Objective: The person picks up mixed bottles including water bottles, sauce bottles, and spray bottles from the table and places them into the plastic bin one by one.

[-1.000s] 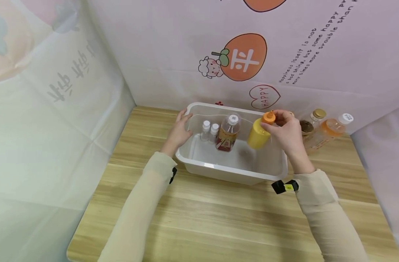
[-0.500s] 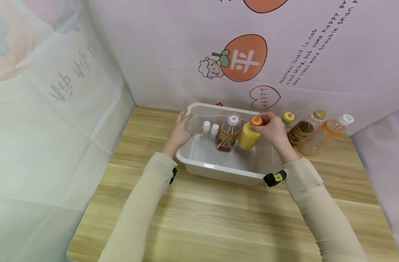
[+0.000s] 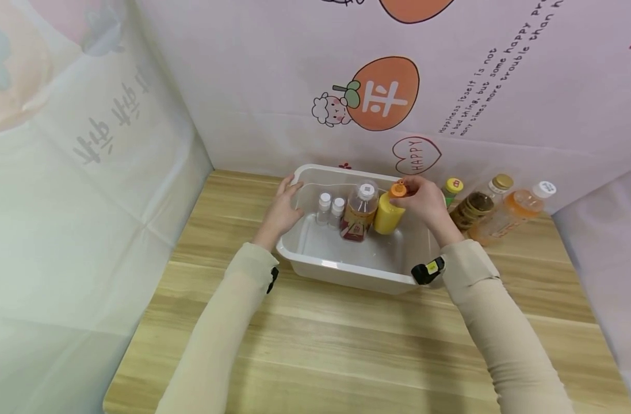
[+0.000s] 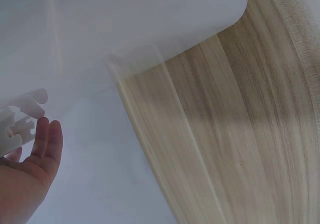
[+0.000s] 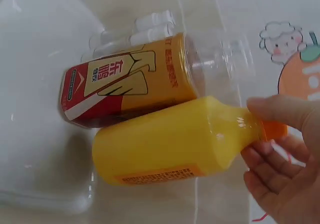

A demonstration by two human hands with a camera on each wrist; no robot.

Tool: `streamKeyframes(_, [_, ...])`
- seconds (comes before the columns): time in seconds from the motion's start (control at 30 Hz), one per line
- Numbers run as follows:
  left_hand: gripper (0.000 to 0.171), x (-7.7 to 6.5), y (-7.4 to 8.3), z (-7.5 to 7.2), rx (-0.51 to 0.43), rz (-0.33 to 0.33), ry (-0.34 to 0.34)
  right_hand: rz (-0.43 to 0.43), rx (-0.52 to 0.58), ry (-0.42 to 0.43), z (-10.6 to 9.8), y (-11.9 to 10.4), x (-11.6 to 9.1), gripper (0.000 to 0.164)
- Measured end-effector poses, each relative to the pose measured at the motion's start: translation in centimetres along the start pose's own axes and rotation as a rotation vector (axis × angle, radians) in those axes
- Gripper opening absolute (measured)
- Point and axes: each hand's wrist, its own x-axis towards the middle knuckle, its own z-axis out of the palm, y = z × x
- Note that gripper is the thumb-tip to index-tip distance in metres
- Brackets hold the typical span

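Inside a white plastic tub (image 3: pixel 346 270), my right hand (image 3: pixel 424 198) pinches the orange cap of a yellow squeeze bottle (image 3: pixel 389 217). That bottle stands right beside a drink bottle (image 3: pixel 358 219) with a white cap and a red and gold label. Seen from the right wrist, thumb and fingers are at the bottle's orange cap (image 5: pixel 274 130). Two small clear bottles with white caps, one of them a small bottle (image 3: pixel 323 210), stand left of the drink bottle. My left hand (image 3: pixel 280 214) grips the tub's left rim, its thumb on the inner side.
Right of the tub stand a yellow-capped green bottle (image 3: pixel 452 190), a gold-capped bottle (image 3: pixel 473 208) with dark contents and a white-capped orange drink bottle (image 3: pixel 517 208). A wooden table (image 3: pixel 346 345) bears everything. Printed sheeting (image 3: pixel 274 86) walls off the back and sides.
My right hand has moved left with the yellow squeeze bottle, bringing it up beside the drink bottle. The yellow-capped bottle outside has come into view. My left hand stays on the rim.
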Motion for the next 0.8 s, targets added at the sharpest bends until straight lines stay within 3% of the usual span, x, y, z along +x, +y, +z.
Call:
streamKeyframes(0.27, [0.072,0.0,-0.3,-0.1,-0.001,-0.001,0.004,-0.083,-0.074,-0.097,0.4,1.1,1.2,0.047])
streamKeyframes(0.43, [0.072,0.0,-0.4,-0.1,-0.005,-0.006,0.006,-0.091,-0.080,-0.156,0.8,1.3,1.7,0.046])
streamKeyframes(0.8, [0.073,0.1,-0.3,0.1,-0.002,0.001,0.001,-0.065,-0.056,-0.147,1.0,2.7,2.2,0.042])
